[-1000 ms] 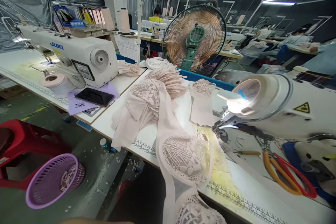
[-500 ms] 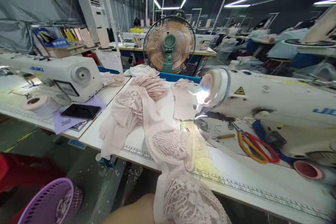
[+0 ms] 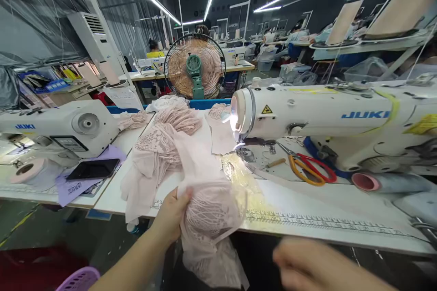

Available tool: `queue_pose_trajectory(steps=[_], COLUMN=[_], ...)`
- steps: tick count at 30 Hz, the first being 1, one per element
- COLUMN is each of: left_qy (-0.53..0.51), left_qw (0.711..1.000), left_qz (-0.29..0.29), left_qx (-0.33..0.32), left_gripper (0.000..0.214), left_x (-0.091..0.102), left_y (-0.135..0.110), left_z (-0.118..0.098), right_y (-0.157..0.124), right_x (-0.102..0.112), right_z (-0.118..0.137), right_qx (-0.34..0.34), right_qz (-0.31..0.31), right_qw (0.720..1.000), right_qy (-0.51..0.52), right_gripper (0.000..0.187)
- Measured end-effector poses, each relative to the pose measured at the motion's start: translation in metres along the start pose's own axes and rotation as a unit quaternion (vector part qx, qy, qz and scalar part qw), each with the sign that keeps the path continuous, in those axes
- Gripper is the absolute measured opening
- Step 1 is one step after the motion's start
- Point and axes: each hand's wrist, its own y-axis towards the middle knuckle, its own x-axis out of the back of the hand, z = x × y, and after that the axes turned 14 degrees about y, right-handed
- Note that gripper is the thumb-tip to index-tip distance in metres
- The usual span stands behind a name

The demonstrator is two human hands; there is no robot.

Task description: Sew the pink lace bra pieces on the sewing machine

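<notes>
My left hand grips the left edge of a pale pink lace bra at the table's front edge, thumb on top. One lace cup faces up and the lower part hangs over the edge. My right hand is at the lower right, in front of the table, apart from the bra and smeared by motion. Behind the bra lies a pile of pale pink lace pieces. A flat pink fabric piece lies beside the needle end of the sewing machine.
Orange-and-red-handled scissors lie under the machine arm, near a thread cone. A measuring tape runs along the front edge. To the left are a second sewing machine and a phone. A fan stands behind.
The view has shifted, showing more to the right. My left hand now shows gripping the bra, which sits higher on the table edge. My right hand has come into view.
</notes>
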Motion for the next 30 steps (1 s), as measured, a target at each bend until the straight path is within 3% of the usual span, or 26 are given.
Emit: queue_pose_trajectory(steps=[3,7,9,13,16,20,24,27,30], left_qy=[0.030,0.065,0.088,0.133,0.208,0.369,0.440,0.437,0.349], left_qw=[0.999,0.996,0.995,0.989,0.974,0.917,0.877,0.878,0.922], left_qz=[0.045,0.056,0.054,0.059,0.090,0.151,0.194,0.193,0.149], left_qx=[-0.008,-0.016,-0.010,-0.001,0.006,0.012,0.010,0.025,0.068], left_gripper=[0.044,0.046,0.047,0.050,0.054,0.060,0.059,0.056,0.057], left_x=[-0.010,-0.016,-0.017,-0.022,-0.026,-0.033,-0.040,-0.045,-0.050], left_y=[-0.009,-0.011,-0.010,-0.011,-0.010,-0.002,0.010,0.014,0.006], left_z=[0.017,0.040,0.044,0.039,0.032,0.027,0.024,0.021,0.022], right_y=[0.036,0.070,0.075,0.074,0.073,0.071,0.069,0.071,0.070], right_x=[0.014,0.002,-0.005,-0.005,-0.003,-0.003,-0.002,-0.002,-0.004], right_z=[0.005,0.006,0.004,0.002,0.001,-0.003,-0.005,-0.005,-0.003], right_qx=[-0.049,-0.117,-0.129,-0.171,-0.140,-0.095,-0.079,-0.077,-0.069], right_qz=[-0.095,0.009,0.034,0.066,0.074,0.092,0.101,0.095,0.054], right_qw=[0.994,0.954,0.940,0.936,0.943,0.955,0.962,0.968,0.979], right_qy=[0.032,0.275,0.313,0.301,0.294,0.265,0.242,0.218,0.183], right_gripper=[0.052,0.053,0.054,0.056,0.054,0.051,0.046,0.042,0.040])
